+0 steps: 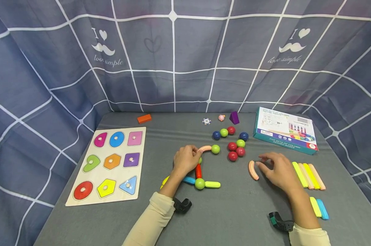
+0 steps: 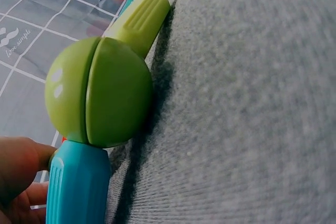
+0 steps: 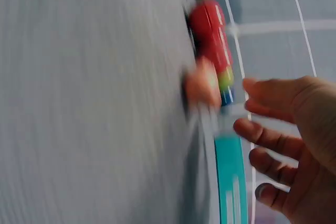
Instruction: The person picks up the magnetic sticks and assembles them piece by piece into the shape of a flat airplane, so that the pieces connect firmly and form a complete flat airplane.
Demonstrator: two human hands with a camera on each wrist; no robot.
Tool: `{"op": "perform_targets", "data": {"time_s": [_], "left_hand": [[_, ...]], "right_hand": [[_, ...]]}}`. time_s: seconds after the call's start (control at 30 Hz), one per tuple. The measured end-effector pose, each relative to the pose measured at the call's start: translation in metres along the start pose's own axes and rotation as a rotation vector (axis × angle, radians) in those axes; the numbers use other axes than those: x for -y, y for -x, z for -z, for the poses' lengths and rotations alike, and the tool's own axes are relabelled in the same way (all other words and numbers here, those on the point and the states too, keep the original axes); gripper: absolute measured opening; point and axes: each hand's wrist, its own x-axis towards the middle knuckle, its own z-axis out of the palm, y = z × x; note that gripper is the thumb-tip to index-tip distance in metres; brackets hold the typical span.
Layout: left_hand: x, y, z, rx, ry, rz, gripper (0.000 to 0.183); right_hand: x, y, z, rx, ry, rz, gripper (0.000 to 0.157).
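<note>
My left hand (image 1: 186,160) pinches the near end of a curved peach stick (image 1: 205,148), whose far end meets a green ball (image 1: 215,149). Beneath that hand is a joined frame: a red stick (image 1: 198,171), a blue stick (image 2: 79,182) and a yellow-green stick (image 2: 140,23) meet at a grooved green ball (image 2: 100,93). The forearm hides part of this frame. My right hand (image 1: 279,171) hovers beside a second curved peach stick (image 1: 252,170) on the table, its fingers loosely bent. In the right wrist view, nothing lies between those fingers.
Several red, blue and green balls (image 1: 232,146) lie beyond the hands. A shape puzzle board (image 1: 105,167) is at left, a box (image 1: 285,130) at back right. Straight sticks (image 1: 308,176) lie at right. An orange block (image 1: 144,118), chip (image 1: 206,121) and purple block (image 1: 234,118) sit near the curtain.
</note>
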Motion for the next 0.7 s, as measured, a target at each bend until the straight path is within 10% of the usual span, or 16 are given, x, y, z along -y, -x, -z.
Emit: {"op": "perform_targets", "data": {"time_s": [0.3,0.57,0.7], "left_hand": [[-0.012,0.019,0.015,-0.075,-0.166,-0.167,0.029],[-0.025,0.035,0.024,0.193,-0.186,-0.604,0.027],[-0.024,0.043,0.017,0.248,-0.311,-0.647,0.033]], "right_hand": [[0.046,-0.029,-0.033,0.054,0.011,0.140,0.044],[0.053,-0.037,-0.042,0.106,0.084,0.112,0.043],[0.059,-0.036,-0.047,0.141,0.080,0.119,0.040]]}}
